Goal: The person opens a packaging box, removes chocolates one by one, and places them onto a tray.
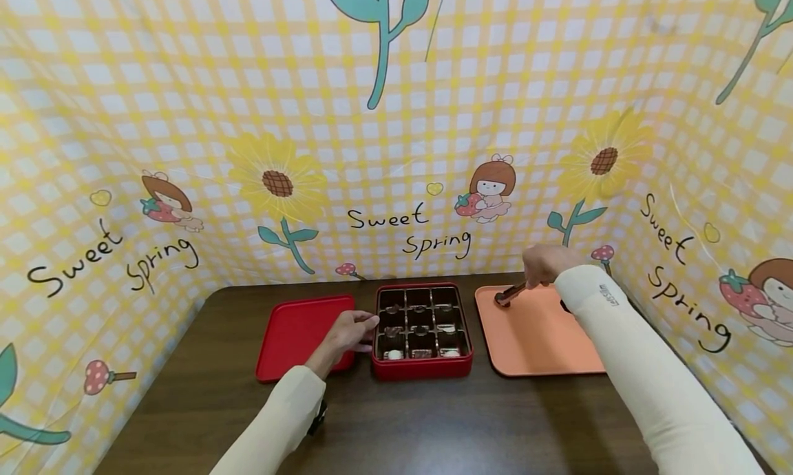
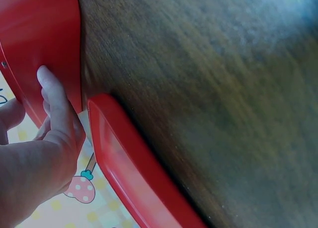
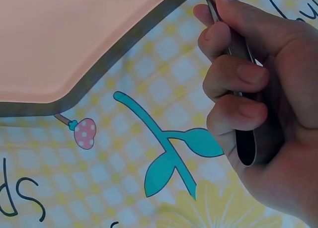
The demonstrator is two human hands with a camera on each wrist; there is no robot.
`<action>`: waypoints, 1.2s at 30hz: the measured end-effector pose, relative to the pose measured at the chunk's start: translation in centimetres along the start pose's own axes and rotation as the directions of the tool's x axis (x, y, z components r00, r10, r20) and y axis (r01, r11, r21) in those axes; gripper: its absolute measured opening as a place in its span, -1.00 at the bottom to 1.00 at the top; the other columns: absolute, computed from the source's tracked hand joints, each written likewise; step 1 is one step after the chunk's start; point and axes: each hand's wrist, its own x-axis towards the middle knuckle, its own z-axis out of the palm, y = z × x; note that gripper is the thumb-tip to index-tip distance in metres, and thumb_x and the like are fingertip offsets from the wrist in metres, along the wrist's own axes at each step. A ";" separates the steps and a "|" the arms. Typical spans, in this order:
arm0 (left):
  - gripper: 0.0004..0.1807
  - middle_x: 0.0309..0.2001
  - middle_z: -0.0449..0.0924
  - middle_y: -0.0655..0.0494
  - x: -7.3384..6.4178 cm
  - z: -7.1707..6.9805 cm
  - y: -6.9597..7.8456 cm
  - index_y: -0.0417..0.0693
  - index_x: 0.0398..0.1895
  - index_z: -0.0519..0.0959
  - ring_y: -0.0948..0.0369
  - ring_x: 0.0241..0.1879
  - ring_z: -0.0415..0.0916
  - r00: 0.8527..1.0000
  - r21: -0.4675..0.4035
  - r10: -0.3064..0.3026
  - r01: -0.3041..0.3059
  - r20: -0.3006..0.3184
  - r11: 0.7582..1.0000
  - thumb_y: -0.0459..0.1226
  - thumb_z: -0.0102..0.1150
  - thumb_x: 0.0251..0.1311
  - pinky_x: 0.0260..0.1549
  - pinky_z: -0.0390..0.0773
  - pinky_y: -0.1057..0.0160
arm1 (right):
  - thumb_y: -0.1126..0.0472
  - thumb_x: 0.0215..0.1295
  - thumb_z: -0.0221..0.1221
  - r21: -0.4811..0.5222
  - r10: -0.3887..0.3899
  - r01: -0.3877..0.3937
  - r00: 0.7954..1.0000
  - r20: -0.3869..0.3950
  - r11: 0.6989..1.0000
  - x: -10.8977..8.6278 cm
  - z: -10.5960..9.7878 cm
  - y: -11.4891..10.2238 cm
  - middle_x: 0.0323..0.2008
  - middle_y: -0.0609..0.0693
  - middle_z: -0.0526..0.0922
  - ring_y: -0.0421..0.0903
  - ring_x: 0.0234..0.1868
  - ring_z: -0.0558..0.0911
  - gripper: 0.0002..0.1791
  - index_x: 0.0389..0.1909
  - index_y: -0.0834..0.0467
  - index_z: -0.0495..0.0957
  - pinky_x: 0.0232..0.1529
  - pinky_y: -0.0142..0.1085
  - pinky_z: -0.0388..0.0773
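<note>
My left hand point(image 1: 348, 334) rests its fairly straight fingertips against the left side of a square red box point(image 1: 423, 370). Inside the box, a divider makes several compartments, some with small brown or white pieces in them. The left wrist view shows the fingers point(image 2: 59, 106) touching the box's red wall point(image 2: 42, 34). With curled fingers, my right hand point(image 1: 546, 263) grips metal tongs point(image 3: 246, 146) over the left back part of an orange tray point(image 1: 533, 351). A small dark piece point(image 1: 500, 300) shows at the tongs' lower end; whether they pinch it I cannot tell.
A red lid point(image 1: 291, 334) lies left of the box, partly behind my left hand. Everything stands on a dark wooden table point(image 1: 403, 427). A yellow checked cloth point(image 1: 384, 144) hangs behind it and along both sides.
</note>
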 end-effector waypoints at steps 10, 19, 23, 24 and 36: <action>-0.56 0.07 0.57 -0.24 -0.1 0.0 0.1 -0.35 0.24 0.47 0.00 -0.11 0.64 1.000 -0.007 0.001 -0.001 0.011 1.000 -0.22 0.10 0.45 -0.27 0.75 0.08 | 0.18 0.34 0.26 -0.024 0.025 -0.025 1.000 -0.019 0.999 -0.5 0.6 -0.1 -0.49 0.02 0.62 -0.08 -0.46 0.48 -0.90 -0.33 0.12 0.65 -0.45 -0.25 0.37; -0.57 0.00 0.59 -0.23 0.0 0.0 0.2 -0.35 0.22 0.49 0.03 -0.17 0.64 1.000 -0.008 0.001 -0.001 0.008 1.000 -0.22 0.12 0.43 -0.30 0.75 0.09 | 0.20 0.31 0.29 -0.004 -0.004 0.004 0.999 -0.034 1.000 -0.6 0.9 0.0 -0.48 0.04 0.62 -0.06 -0.46 0.47 -0.91 -0.34 0.15 0.66 -0.45 -0.24 0.38; -0.58 0.00 0.60 -0.22 0.0 0.1 0.1 -0.35 0.22 0.49 0.05 -0.18 0.64 1.000 -0.007 0.000 0.000 0.006 1.000 -0.23 0.12 0.44 -0.30 0.75 0.09 | 0.18 0.31 0.29 -0.013 0.010 -0.010 1.000 -0.029 1.000 -0.6 0.9 0.0 -0.45 0.03 0.63 -0.06 -0.44 0.50 -0.90 -0.34 0.13 0.65 -0.44 -0.24 0.42; -0.58 0.00 0.60 -0.22 0.0 0.1 0.1 -0.35 0.22 0.49 0.06 -0.18 0.64 1.000 -0.007 -0.002 0.002 0.004 1.000 -0.23 0.12 0.44 -0.31 0.75 0.09 | 0.18 0.31 0.29 -0.013 0.018 -0.019 0.999 -0.026 1.000 -0.6 0.9 0.0 -0.45 0.03 0.62 -0.07 -0.44 0.49 -0.90 -0.35 0.13 0.65 -0.44 -0.24 0.41; -0.57 0.00 0.59 -0.20 0.0 0.1 0.1 -0.33 0.23 0.48 0.05 -0.18 0.63 1.000 -0.001 -0.011 0.011 -0.006 1.000 -0.22 0.12 0.44 -0.30 0.75 0.11 | 0.19 0.39 0.22 0.020 -0.080 0.080 0.996 0.033 0.997 0.0 -0.2 0.4 -0.74 -0.17 0.21 -0.26 -0.68 0.09 -0.47 -0.77 -0.03 0.23 -0.59 -0.43 0.07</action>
